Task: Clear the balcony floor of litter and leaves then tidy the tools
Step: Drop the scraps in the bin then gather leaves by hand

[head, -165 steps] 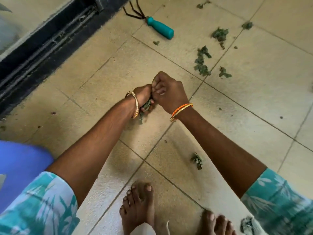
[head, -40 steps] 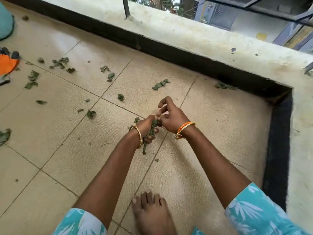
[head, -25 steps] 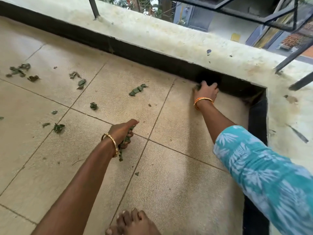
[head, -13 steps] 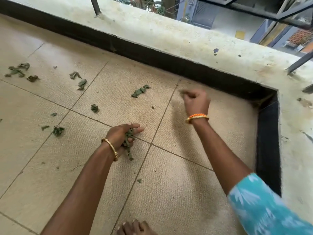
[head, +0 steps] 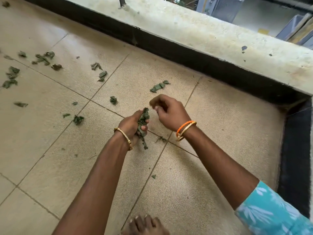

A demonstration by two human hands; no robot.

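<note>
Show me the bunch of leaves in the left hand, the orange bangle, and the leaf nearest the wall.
bunch of leaves (head: 143,119), head view, middle of the clump
orange bangle (head: 183,125), head view, top of the band
leaf nearest the wall (head: 159,86), head view, its middle

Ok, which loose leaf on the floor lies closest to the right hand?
The long curled leaf just beyond the right hand, towards the black kerb. The other leaves lie further off to the left.
</note>
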